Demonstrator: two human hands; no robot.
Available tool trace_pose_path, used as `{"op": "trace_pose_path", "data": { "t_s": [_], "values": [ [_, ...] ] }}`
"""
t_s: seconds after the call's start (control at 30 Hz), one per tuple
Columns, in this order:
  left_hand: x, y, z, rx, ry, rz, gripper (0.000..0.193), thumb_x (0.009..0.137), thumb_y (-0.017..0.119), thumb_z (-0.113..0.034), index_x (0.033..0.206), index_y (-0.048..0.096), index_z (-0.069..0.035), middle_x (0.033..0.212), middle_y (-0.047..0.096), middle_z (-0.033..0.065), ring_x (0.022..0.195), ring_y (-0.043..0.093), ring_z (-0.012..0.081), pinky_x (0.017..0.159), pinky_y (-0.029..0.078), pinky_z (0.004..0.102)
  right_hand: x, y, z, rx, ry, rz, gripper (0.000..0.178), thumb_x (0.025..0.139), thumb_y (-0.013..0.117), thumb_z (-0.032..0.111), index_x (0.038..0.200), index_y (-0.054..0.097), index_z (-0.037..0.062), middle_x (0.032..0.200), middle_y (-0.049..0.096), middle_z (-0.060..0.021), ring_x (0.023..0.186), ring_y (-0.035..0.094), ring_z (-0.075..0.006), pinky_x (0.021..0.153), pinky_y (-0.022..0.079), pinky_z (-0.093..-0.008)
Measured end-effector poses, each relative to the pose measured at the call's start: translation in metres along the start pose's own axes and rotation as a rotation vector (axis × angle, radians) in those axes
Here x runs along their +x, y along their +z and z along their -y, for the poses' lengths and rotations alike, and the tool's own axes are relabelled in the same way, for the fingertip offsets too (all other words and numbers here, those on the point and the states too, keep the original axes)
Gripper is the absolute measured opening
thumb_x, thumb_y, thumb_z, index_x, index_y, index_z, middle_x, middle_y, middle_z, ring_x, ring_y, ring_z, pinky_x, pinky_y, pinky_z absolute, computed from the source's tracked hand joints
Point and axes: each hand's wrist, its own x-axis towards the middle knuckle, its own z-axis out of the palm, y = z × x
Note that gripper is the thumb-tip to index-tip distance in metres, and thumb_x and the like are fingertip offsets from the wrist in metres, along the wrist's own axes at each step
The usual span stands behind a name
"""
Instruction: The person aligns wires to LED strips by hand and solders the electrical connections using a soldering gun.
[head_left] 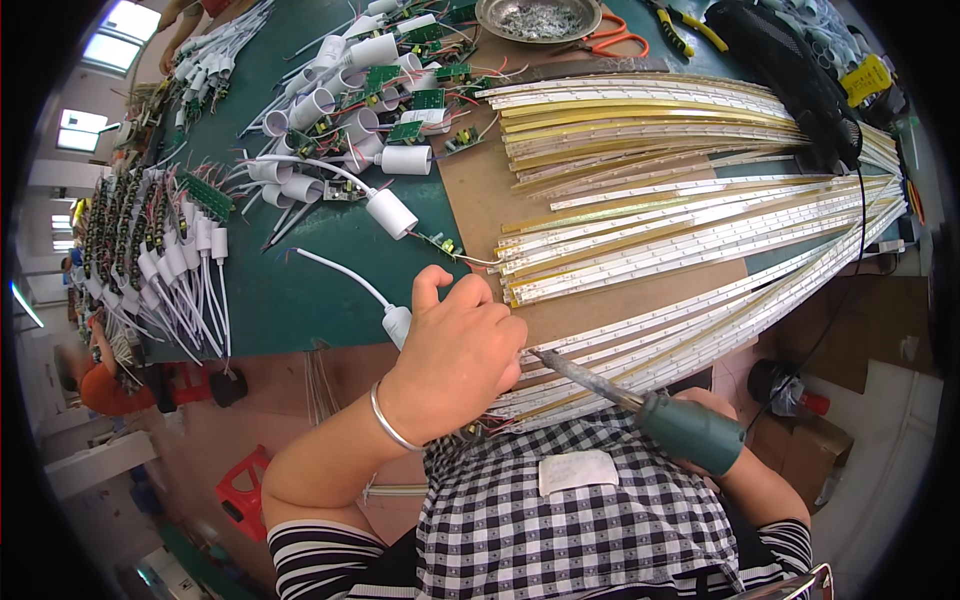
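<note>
Right hand (712, 404) is wrapping the green handle of the soldering iron (692, 432); most fingers are hiding behind it. Iron is probably rigid, moderately light, dangerously hot up front: hold by the handle only, and mind the cord's drag. Its tip is pointing left, near the left hand (455, 355). Left fingers are curling downward, tips hidden, so can't tell if they're pinching anything. Front white strips (720, 335) are stretching over the table edge above the checked apron (570, 530), ends lying beside and under that hand. They're looking thin, light, springy lengthwise, likely easy to kink; best taken flat by the edges near the end, clear of the tip. White cap (398, 322) is sitting just beyond the left wrist, likely light, smooth; grip the barrel, not the cable. Farther off, more strips (640, 262) are lying across the brown board (475, 195).
</note>
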Motion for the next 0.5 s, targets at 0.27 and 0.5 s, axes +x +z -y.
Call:
{"op": "trace_pose_path", "data": {
  "t_s": [0.27,0.5],
  "values": [
    [-0.008,0.003,-0.001,0.076,0.014,-0.041,0.008,0.067,0.068,-0.017,0.068,0.061,-0.014,0.069,0.057,-0.0037,0.082,0.049,0.0164,0.085,0.029,0.0437,-0.001,-0.005,0.004,0.761,0.221,-0.541,0.065,0.085,0.061,0.049,0.124,0.046,-0.0017,0.096,0.063,-0.0110,0.081,0.062,-0.0188,0.069,0.052,-0.0302],
    [-0.012,0.014,-0.004,0.054,-0.015,0.010,0.008,0.068,0.066,-0.020,0.069,0.061,-0.014,0.071,0.058,-0.0022,0.078,0.052,0.0167,0.074,0.035,0.0343,0.048,-0.032,-0.001,1.203,0.070,-0.767,0.048,0.095,0.051,0.036,0.129,0.041,0.0039,0.123,0.051,-0.0129,0.096,0.058,-0.0195,0.108,0.035,-0.0455]
  ]
}}
